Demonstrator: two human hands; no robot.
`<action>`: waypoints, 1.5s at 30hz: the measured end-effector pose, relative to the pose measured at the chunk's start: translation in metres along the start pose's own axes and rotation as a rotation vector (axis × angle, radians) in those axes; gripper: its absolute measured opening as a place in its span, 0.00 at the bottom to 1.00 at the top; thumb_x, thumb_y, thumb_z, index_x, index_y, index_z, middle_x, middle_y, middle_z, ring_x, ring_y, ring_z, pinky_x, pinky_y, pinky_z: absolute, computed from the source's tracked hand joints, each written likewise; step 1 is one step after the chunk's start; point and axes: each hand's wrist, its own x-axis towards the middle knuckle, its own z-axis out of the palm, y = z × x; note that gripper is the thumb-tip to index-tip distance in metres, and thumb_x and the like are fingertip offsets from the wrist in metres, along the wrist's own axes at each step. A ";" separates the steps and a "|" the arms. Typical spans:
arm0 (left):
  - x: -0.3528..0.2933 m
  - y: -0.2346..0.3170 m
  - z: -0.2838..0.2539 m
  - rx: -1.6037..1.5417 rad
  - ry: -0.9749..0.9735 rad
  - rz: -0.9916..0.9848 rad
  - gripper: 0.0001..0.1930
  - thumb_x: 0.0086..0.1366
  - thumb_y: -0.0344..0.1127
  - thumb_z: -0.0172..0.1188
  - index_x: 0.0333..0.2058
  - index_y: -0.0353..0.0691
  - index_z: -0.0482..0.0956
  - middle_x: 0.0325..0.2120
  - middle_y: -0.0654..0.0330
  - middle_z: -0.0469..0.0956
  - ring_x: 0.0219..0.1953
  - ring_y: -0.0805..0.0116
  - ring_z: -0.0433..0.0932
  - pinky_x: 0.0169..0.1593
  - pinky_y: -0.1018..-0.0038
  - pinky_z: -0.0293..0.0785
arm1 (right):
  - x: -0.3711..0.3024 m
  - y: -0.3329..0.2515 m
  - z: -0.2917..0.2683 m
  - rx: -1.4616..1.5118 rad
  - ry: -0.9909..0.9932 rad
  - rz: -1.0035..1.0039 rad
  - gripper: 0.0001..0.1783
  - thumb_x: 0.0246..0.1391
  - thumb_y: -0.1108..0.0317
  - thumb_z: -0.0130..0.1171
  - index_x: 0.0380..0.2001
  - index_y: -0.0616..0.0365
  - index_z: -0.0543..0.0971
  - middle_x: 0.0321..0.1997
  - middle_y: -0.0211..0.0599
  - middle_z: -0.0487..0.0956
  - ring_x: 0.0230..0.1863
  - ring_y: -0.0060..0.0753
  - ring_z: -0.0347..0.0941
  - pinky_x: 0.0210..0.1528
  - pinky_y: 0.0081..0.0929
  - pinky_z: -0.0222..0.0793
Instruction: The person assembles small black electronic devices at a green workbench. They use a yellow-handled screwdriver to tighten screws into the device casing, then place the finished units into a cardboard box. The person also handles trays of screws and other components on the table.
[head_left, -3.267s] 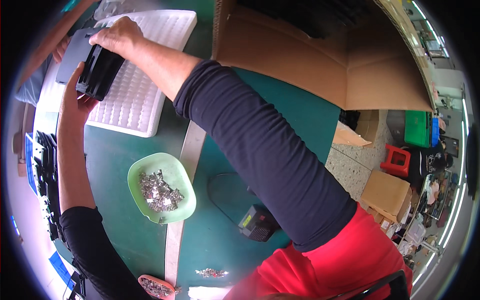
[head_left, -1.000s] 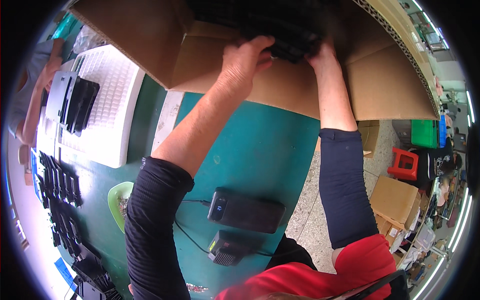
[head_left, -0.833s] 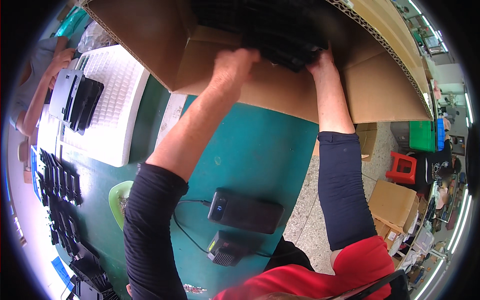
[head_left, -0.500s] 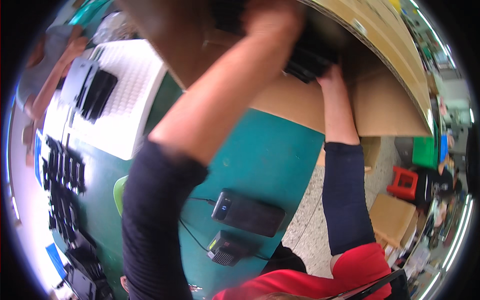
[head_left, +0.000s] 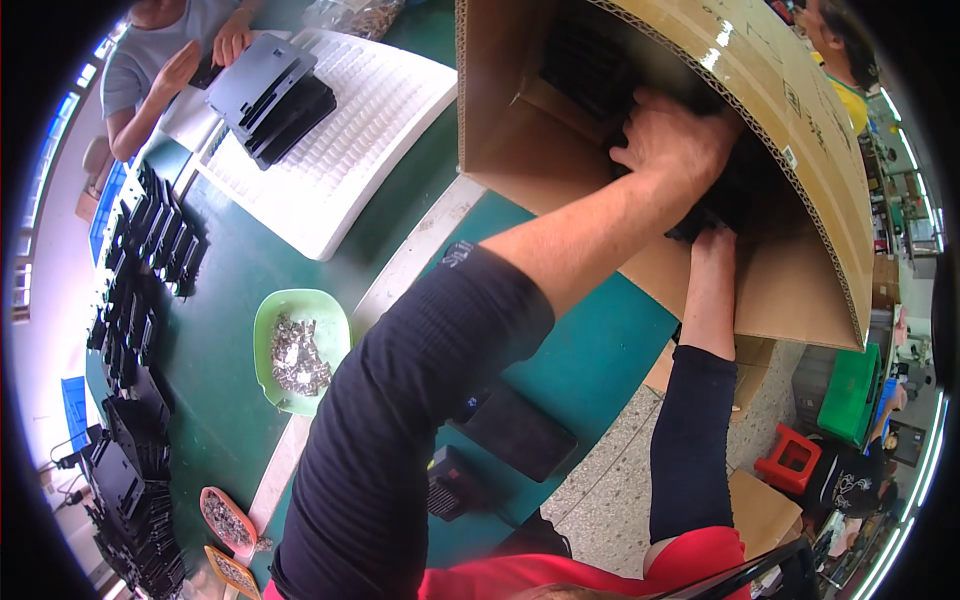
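Both my hands reach into an upright-walled cardboard box (head_left: 560, 180). My left hand (head_left: 680, 145) is over the dark inside, its fingers apart and partly bent, with no object plainly gripped between them. Lower and to the right, my right hand (head_left: 713, 242) touches the near edge of black plastic parts (head_left: 690, 226); its fingers are hidden behind them. More black parts (head_left: 585, 70) lie deeper in the box, where shadow hides their shape.
On the green table lie a power bank (head_left: 515, 432), a black adapter (head_left: 455, 485), and a green bowl of small metal pieces (head_left: 262, 350). Black parts (head_left: 135, 300) line the left. A co-worker sits by a white tray (head_left: 390, 90); a red stool (head_left: 790, 460) stands right.
The view has shifted, bringing the green bowl into sight. My left hand has moved across the box toward my right hand, and its fingers now show apart.
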 end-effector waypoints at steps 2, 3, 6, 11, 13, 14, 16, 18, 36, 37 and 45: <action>-0.012 -0.007 -0.007 -0.042 -0.024 0.022 0.47 0.44 0.59 0.68 0.53 0.27 0.62 0.52 0.44 0.71 0.59 0.49 0.67 0.62 0.49 0.55 | -0.016 -0.001 0.003 -0.007 -0.006 -0.006 0.27 0.64 0.47 0.44 0.56 0.54 0.71 0.53 0.35 0.76 0.55 0.36 0.73 0.55 0.40 0.73; -0.017 -0.011 -0.009 -0.063 -0.039 0.032 0.47 0.43 0.58 0.69 0.52 0.26 0.63 0.51 0.43 0.71 0.58 0.47 0.67 0.62 0.49 0.56 | -0.024 -0.003 0.002 -0.012 -0.007 -0.014 0.27 0.64 0.48 0.44 0.56 0.54 0.71 0.53 0.35 0.76 0.55 0.37 0.73 0.55 0.40 0.73; -0.039 -0.023 -0.023 -0.103 0.024 0.055 0.42 0.45 0.55 0.68 0.47 0.23 0.65 0.46 0.39 0.72 0.54 0.45 0.69 0.57 0.51 0.60 | -0.038 0.001 0.007 -0.025 -0.040 -0.002 0.26 0.64 0.48 0.44 0.56 0.55 0.71 0.54 0.36 0.76 0.56 0.37 0.72 0.56 0.39 0.72; -0.086 -0.040 -0.042 -0.116 0.033 0.071 0.38 0.46 0.55 0.66 0.41 0.22 0.66 0.41 0.38 0.73 0.50 0.44 0.70 0.52 0.53 0.62 | -0.081 -0.011 0.009 -0.056 -0.052 -0.016 0.26 0.64 0.49 0.44 0.57 0.55 0.70 0.55 0.37 0.75 0.56 0.37 0.72 0.57 0.39 0.72; -0.106 -0.047 -0.049 -0.119 0.034 0.078 0.37 0.46 0.55 0.66 0.41 0.24 0.66 0.41 0.40 0.72 0.49 0.45 0.69 0.52 0.54 0.61 | -0.102 -0.016 0.007 -0.069 -0.051 -0.032 0.26 0.64 0.50 0.44 0.57 0.56 0.70 0.55 0.37 0.75 0.56 0.37 0.72 0.57 0.39 0.71; -0.116 -0.051 -0.055 -0.090 0.058 0.079 0.41 0.45 0.58 0.67 0.44 0.22 0.66 0.41 0.39 0.73 0.49 0.46 0.71 0.53 0.55 0.64 | -0.111 -0.017 0.008 -0.075 -0.059 -0.030 0.26 0.65 0.50 0.43 0.58 0.56 0.69 0.55 0.37 0.75 0.56 0.37 0.72 0.57 0.39 0.71; -0.133 -0.057 -0.066 -0.065 0.073 0.070 0.44 0.45 0.59 0.67 0.46 0.22 0.66 0.42 0.40 0.73 0.49 0.47 0.71 0.53 0.56 0.64 | -0.127 -0.016 0.014 -0.087 -0.078 -0.025 0.26 0.65 0.51 0.43 0.58 0.56 0.69 0.56 0.38 0.74 0.57 0.37 0.71 0.58 0.38 0.71; -0.149 -0.058 -0.082 -0.073 0.049 0.058 0.41 0.45 0.57 0.67 0.45 0.25 0.66 0.42 0.43 0.72 0.50 0.48 0.68 0.53 0.55 0.61 | -0.142 -0.017 0.021 -0.099 -0.095 -0.026 0.26 0.65 0.51 0.43 0.58 0.57 0.69 0.56 0.38 0.74 0.57 0.37 0.71 0.58 0.38 0.71; -0.242 -0.060 -0.235 -0.266 0.195 0.050 0.48 0.47 0.60 0.68 0.53 0.23 0.62 0.46 0.39 0.70 0.53 0.46 0.68 0.59 0.55 0.60 | -0.251 0.029 0.152 -0.120 -0.422 0.084 0.26 0.66 0.56 0.42 0.61 0.59 0.66 0.59 0.41 0.72 0.58 0.37 0.70 0.61 0.37 0.68; -0.242 -0.059 -0.248 -0.262 0.239 0.059 0.48 0.47 0.60 0.68 0.53 0.22 0.62 0.46 0.38 0.70 0.53 0.46 0.68 0.58 0.56 0.61 | -0.252 0.042 0.164 -0.105 -0.470 0.108 0.26 0.66 0.56 0.42 0.61 0.59 0.65 0.59 0.41 0.72 0.58 0.37 0.70 0.61 0.36 0.68; -0.238 -0.025 -0.346 -0.561 0.343 0.313 0.18 0.57 0.41 0.65 0.33 0.27 0.79 0.27 0.57 0.81 0.29 0.72 0.79 0.37 0.73 0.77 | -0.255 0.119 0.281 -0.015 -0.835 0.208 0.26 0.67 0.58 0.42 0.62 0.61 0.64 0.61 0.42 0.71 0.59 0.37 0.69 0.63 0.36 0.67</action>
